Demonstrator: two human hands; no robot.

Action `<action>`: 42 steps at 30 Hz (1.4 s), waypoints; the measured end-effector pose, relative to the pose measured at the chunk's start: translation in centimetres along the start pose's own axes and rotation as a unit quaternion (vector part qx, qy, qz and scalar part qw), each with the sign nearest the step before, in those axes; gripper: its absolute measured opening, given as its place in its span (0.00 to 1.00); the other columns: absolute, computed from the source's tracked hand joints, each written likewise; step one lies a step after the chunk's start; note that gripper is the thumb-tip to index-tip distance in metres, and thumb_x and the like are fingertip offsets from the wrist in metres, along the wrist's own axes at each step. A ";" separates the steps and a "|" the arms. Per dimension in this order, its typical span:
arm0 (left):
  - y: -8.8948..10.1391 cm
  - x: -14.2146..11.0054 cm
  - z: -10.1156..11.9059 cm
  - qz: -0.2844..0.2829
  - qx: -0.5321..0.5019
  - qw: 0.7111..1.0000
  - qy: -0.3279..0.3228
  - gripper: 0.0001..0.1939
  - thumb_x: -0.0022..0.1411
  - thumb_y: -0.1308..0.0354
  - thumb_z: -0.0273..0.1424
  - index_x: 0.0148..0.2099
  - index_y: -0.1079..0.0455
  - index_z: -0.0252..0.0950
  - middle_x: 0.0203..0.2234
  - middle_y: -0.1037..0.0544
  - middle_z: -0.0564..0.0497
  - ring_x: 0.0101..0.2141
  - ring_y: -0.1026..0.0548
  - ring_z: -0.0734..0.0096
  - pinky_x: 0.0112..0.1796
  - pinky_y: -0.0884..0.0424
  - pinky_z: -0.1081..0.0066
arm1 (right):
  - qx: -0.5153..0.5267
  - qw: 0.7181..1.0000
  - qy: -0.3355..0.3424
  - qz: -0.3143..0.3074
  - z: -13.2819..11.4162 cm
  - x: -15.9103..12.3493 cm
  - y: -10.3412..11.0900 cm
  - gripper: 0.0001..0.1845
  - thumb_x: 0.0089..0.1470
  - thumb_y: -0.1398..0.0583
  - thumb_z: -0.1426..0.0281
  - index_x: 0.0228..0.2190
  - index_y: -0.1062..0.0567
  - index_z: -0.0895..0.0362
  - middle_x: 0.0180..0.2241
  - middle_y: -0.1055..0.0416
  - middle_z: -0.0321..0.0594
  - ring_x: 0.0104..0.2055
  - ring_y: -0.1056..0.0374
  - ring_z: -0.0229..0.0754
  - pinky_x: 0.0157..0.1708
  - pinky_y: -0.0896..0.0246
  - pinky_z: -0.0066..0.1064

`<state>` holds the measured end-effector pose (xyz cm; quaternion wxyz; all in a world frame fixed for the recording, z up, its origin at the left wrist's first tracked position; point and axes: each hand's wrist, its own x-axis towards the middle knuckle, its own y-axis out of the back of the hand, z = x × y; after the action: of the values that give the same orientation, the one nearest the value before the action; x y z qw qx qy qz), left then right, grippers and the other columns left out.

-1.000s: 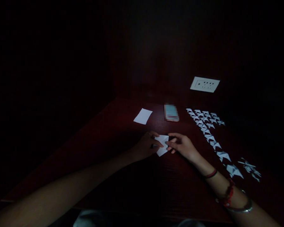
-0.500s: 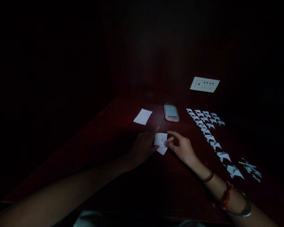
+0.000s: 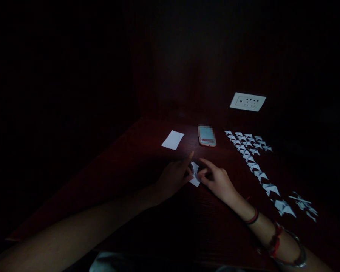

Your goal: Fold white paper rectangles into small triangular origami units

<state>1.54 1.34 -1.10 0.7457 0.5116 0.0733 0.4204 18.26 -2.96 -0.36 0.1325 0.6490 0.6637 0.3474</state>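
A small folded piece of white paper (image 3: 195,180) lies on the dark red table between my two hands. My left hand (image 3: 175,174) closes on its left side, thumb and fingers at the paper, index finger pointing away from me. From the right, my right hand (image 3: 215,176) pinches the paper's other edge, its index finger stretched along the top. The fingers cover both sides of the paper, so only a narrow middle strip and the lower corner show.
A flat white sheet (image 3: 173,140) and a phone (image 3: 207,136) lie beyond my hands. Several folded paper pieces (image 3: 254,167) run in rows at the right, near a pile of thin paper scraps (image 3: 303,205). A socket plate (image 3: 248,102) is on the wall.
My left fingers have come in over the paper's left side, and the hands are closer together. Less of the paper shows, and its sides look folded inward. The view has shifted slightly.
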 end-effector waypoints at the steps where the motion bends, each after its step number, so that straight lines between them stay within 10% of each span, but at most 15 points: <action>1: 0.0 0.0 0.0 -0.003 -0.002 1.000 0.000 0.39 0.54 0.46 0.28 0.59 0.68 0.40 0.33 0.28 0.53 0.35 0.31 0.70 0.38 0.38 0.69 | 0.003 1.000 -0.006 -0.003 0.0 0.0 0.0 0.27 0.44 0.46 0.74 0.49 0.41 0.59 0.27 0.28 0.36 0.30 0.32 0.36 0.35 0.39 0.30; 42: 0.0 0.2 -0.6 -0.055 -0.099 0.993 -0.022 0.09 0.52 0.48 0.26 0.38 0.40 0.37 0.31 0.31 0.54 0.30 0.32 0.74 0.31 0.37 0.74 | -0.046 0.999 0.000 -0.030 0.5 0.5 0.3 0.09 0.43 0.48 0.76 0.28 0.29 0.57 0.22 0.31 0.33 0.24 0.36 0.33 0.26 0.44 0.23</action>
<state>1.35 1.87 -1.31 0.8162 0.4397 0.0436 0.3724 18.73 -2.38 -0.38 0.1724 0.6219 0.6666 0.3731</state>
